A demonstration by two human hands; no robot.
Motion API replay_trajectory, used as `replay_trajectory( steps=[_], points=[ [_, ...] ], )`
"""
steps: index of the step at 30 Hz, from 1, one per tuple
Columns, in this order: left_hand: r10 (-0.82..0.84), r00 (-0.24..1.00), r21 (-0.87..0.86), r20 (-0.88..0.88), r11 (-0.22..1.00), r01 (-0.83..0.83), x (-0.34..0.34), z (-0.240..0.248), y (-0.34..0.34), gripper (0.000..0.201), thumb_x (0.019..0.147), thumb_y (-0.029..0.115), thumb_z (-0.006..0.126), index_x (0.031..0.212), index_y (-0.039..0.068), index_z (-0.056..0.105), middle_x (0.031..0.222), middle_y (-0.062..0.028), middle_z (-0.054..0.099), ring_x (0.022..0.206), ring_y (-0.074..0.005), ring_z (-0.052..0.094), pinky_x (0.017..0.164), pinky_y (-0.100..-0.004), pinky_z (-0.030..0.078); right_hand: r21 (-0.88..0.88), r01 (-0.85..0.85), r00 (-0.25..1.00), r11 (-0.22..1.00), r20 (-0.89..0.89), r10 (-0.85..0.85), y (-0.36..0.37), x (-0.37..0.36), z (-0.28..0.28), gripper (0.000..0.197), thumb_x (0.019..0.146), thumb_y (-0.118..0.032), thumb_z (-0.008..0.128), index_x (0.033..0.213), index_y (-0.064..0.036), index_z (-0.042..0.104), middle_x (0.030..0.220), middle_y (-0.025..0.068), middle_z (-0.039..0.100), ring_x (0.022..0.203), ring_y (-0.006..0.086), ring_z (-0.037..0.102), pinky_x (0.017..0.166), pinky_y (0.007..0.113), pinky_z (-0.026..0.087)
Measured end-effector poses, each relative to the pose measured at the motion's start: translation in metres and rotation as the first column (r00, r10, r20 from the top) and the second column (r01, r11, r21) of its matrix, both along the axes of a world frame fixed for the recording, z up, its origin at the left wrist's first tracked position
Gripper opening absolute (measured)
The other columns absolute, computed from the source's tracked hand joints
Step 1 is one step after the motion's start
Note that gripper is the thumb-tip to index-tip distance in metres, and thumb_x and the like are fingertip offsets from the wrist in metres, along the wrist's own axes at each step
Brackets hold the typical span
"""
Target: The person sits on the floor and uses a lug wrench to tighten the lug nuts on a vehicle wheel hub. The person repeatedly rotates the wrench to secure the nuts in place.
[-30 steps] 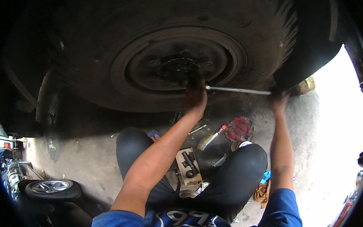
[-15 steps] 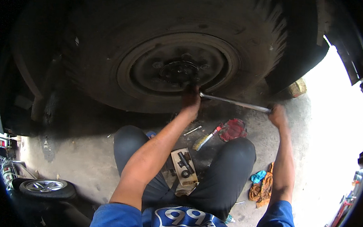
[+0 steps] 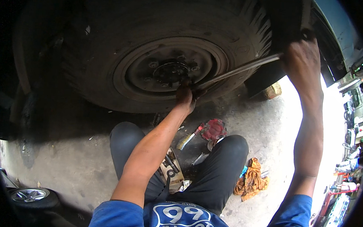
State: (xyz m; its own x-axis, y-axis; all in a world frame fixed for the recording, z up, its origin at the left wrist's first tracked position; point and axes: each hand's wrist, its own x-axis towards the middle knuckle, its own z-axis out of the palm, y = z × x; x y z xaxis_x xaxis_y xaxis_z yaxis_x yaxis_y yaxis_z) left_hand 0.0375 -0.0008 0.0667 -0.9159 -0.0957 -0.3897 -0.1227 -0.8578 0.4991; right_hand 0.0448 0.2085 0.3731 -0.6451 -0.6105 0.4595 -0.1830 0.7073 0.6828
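A large dark tyre (image 3: 101, 74) on a steel wheel fills the upper view, with wheel nuts around its hub (image 3: 172, 73). My left hand (image 3: 185, 98) is closed around the head end of a long-handled wrench, just below the hub; its fingers are in shadow. The wrench's silver bar (image 3: 243, 68) slants up to the right across the wheel. At the bar's far end, my right hand (image 3: 302, 58) grips the handle, raised beside the tyre's right edge. How the tool's head meets a nut is hidden behind my left hand.
Between my knees lie a yellow-bristled brush (image 3: 185, 142), a red cloth (image 3: 213, 129) and a box (image 3: 175, 177) holding dark parts. An orange rag (image 3: 252, 179) is to the right. A brick-like block (image 3: 273, 91) sits beside the tyre; another wheel (image 3: 31, 196) lies at lower left.
My right hand has swung the handle end upward, from low right to high beside the tyre. My left hand stays at the wrench's head. The view has shifted slightly.
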Motion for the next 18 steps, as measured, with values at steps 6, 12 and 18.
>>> replay_trajectory(
  steps=[6, 12, 18],
  points=[
    [-0.010, 0.998, 0.052, -0.055, 0.999, 0.013, -0.011, -0.022, -0.003, 0.026, 0.104, 0.033, 0.045, 0.120, 0.014, 0.053, 0.111, -0.0054, 0.057, 0.087, -0.0201, 0.062, 0.074, -0.0430, 0.060, 0.307, -0.138, 0.978, 0.942, -0.107, 0.178, -0.091, 0.022, 0.041, 0.009, 0.078, -0.009, 0.064, 0.087, -0.0076, 0.066, 0.084, 0.0104, 0.066, 0.085, 0.0229, 0.064, 0.097, 0.042, 0.045],
    [0.011, 0.998, 0.122, -0.064, 0.992, -0.003, -0.023, -0.045, -0.003, 0.027, 0.103, 0.035, 0.049, 0.121, 0.015, 0.056, 0.110, -0.0044, 0.060, 0.087, -0.0200, 0.064, 0.070, -0.0389, 0.058, 0.299, -0.173, 0.985, 0.938, 0.053, 0.165, -0.103, 0.032, 0.050, 0.016, 0.079, -0.006, 0.064, 0.094, -0.0086, 0.066, 0.084, 0.0096, 0.065, 0.086, 0.0201, 0.064, 0.095, 0.042, 0.045],
    [0.025, 0.996, 0.203, -0.091, 0.979, -0.006, -0.032, -0.061, -0.002, 0.013, 0.099, 0.025, 0.059, 0.108, 0.015, 0.058, 0.086, -0.0006, 0.056, 0.068, -0.0153, 0.057, 0.063, -0.0312, 0.054, 0.065, -0.743, 0.669, 0.666, 0.095, 0.737, -0.146, 0.038, 0.043, 0.004, 0.084, -0.007, 0.062, 0.081, -0.0083, 0.063, 0.068, 0.0038, 0.054, 0.066, 0.0186, 0.053, 0.094, 0.037, 0.045]
  ],
)
